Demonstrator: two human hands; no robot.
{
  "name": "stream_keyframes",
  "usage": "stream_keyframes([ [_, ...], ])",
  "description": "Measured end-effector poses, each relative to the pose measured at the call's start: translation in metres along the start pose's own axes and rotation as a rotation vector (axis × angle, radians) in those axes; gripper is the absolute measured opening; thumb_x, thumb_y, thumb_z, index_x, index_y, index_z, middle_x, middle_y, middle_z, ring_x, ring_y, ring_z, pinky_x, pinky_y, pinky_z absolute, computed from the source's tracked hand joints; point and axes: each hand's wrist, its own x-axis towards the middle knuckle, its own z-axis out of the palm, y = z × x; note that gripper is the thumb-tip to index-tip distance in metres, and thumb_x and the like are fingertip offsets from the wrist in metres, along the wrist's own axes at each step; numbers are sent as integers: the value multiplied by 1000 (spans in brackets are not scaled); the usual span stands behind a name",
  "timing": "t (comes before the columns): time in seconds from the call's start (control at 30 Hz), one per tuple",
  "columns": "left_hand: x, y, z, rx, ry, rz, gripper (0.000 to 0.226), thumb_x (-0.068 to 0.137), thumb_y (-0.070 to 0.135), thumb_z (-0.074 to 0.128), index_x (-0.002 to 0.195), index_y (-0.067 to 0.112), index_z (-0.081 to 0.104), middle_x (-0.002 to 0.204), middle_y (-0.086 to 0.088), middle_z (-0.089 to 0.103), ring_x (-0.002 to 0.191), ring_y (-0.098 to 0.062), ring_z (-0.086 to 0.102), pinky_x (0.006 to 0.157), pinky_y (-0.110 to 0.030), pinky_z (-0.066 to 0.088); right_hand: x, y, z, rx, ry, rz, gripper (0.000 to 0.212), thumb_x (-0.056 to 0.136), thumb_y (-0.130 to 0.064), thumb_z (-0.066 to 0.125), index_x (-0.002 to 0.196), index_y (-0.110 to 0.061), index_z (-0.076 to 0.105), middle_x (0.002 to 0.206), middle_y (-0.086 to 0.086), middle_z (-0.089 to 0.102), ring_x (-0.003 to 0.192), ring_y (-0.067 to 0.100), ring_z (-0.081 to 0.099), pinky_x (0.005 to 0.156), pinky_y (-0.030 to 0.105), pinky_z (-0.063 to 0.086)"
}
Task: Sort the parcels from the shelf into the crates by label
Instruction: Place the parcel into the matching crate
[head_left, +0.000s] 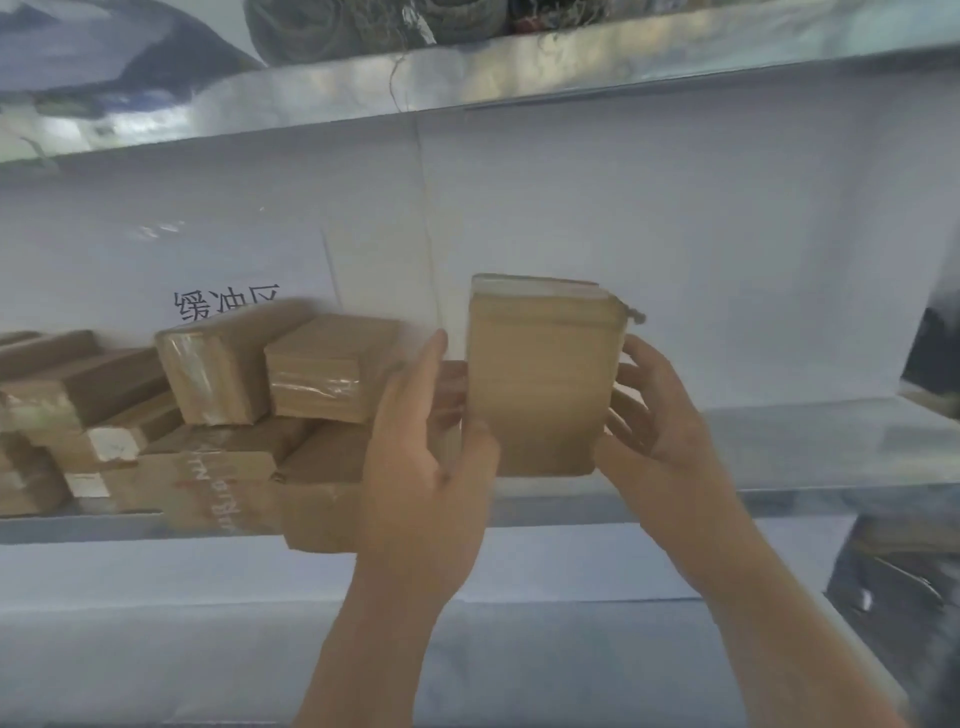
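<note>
— What's up on the top level?
— A coil of grey-green rope (332, 26), with a loose thread (396, 78) hanging down from it.
— And behind?
— A white backing sheet (675, 234) with black printed Chinese characters (226, 301). A dark blurred object (930, 348) sits at the right edge.

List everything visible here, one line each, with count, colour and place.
held parcel: one, brown cardboard, upright between both hands in front of the shelf
parcel pile: roughly nine, brown, taped, stacked at shelf left
shelf: one, pale metal, across the middle
backing sheet: white, behind the shelf, printed characters at left
upper shelf: one, metal, grey bundles on top
left hand: one, fingers on the parcel's left edge
right hand: one, fingers behind the parcel's right side
</note>
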Motion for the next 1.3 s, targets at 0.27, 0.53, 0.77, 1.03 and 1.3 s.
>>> stream_keyframes([
  [0.27,-67,11,36,-327,-258,-55,56,92,9,42,142,27,60,136,-2,60,131,-11,57,107,-23,45,-90,-15,-61,-4,133,45,84,75,8,44,151,-28,51,141,-3,66,135,12,58,102,28,47],
  [0.53,-127,41,82,-381,-409,-215,25,99,37,44,109,27,64,117,21,73,114,-1,66,87,-12,50,-173,-29,-117,66,313,111,34,109,-5,39,110,-15,71,141,-4,67,128,24,65,110,46,49],
  [0.77,-179,74,123,-270,-526,-199,51,102,23,62,127,63,43,137,37,54,129,10,52,96,-15,53,-231,-51,-155,-294,387,57,62,101,12,50,142,-34,54,137,-20,65,133,6,57,93,19,57],
  [1.03,-258,156,172,-222,-633,-228,67,86,44,70,125,82,30,137,35,42,125,2,51,97,-33,60,-332,-91,-221,-491,476,157,75,103,9,47,155,-43,38,142,-33,46,138,-9,43,100,11,50],
  [1.3,-326,199,226,-270,-812,-164,89,93,6,73,140,67,27,132,30,44,119,17,49,78,-13,57,-415,-131,-287,-576,584,162,79,101,10,46,149,-53,39,142,-29,46,137,4,48,93,20,58],
])
